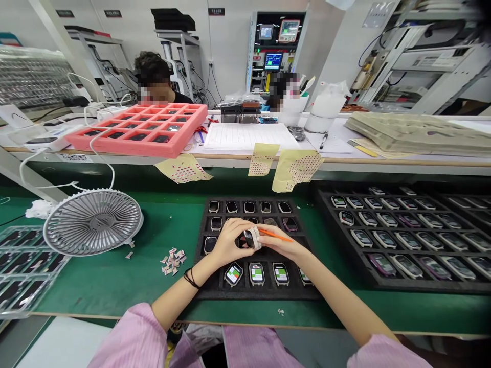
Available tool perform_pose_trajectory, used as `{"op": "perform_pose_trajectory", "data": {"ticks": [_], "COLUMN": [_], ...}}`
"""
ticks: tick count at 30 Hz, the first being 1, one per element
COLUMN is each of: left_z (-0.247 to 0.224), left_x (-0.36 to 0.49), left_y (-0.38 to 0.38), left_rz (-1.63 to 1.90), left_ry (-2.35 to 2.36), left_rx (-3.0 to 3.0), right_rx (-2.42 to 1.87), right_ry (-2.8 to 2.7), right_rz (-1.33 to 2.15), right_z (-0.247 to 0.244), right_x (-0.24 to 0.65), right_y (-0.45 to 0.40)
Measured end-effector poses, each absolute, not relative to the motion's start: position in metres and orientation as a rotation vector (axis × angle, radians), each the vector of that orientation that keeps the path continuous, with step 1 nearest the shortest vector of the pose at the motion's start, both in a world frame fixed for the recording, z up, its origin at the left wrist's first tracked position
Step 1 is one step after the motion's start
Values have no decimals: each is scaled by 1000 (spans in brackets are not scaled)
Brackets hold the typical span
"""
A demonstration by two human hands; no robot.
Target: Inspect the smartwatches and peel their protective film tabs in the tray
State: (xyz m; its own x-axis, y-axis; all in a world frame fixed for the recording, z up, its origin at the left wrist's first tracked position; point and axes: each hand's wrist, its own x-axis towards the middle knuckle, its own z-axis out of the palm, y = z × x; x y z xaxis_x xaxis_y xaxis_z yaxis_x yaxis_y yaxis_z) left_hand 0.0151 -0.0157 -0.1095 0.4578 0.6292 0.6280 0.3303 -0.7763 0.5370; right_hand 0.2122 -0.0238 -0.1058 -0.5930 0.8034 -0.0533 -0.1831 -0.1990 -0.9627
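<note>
My left hand (229, 244) grips a square smartwatch body (251, 238) with a pale band edge, and its fingers hide much of the case. My right hand (279, 242) meets it from the other side, pinching a thin orange pick (276, 235) whose tip reaches the watch. Both hands hover over a black compartment tray (255, 293) holding rows of watch bodies. Some watches in its front row (257, 274) show green-and-white labelled screens. My hands hide the tray's middle compartments. Black hair ties circle my left wrist (191, 278).
A larger black tray of watches (399, 240) lies to the right on the green bench mat. To the left stand a white desk fan (92, 222) and a pile of paper scraps (172, 260). A co-worker (157, 76) sits beyond a pink foam tray (136, 145).
</note>
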Motion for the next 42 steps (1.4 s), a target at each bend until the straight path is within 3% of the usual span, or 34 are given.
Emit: {"op": "perform_pose_trajectory", "data": {"ticks": [23,34,42], "left_z": [-115,-121,-124], "left_x": [14,9,11], "left_y": [-14,-7,-8], "left_rz": [1133,1219,1193], "left_ry": [819,936,1009], "left_rx": [2406,2174,2055], "right_rx": [-819,-847,-886], "right_ry": [-1330,-1241,-1249], "right_rz": [1719,1166,1158], "right_z": [-103,-105,-103], "right_x": [201,208,205], "right_y": [-30,-27,-36]}}
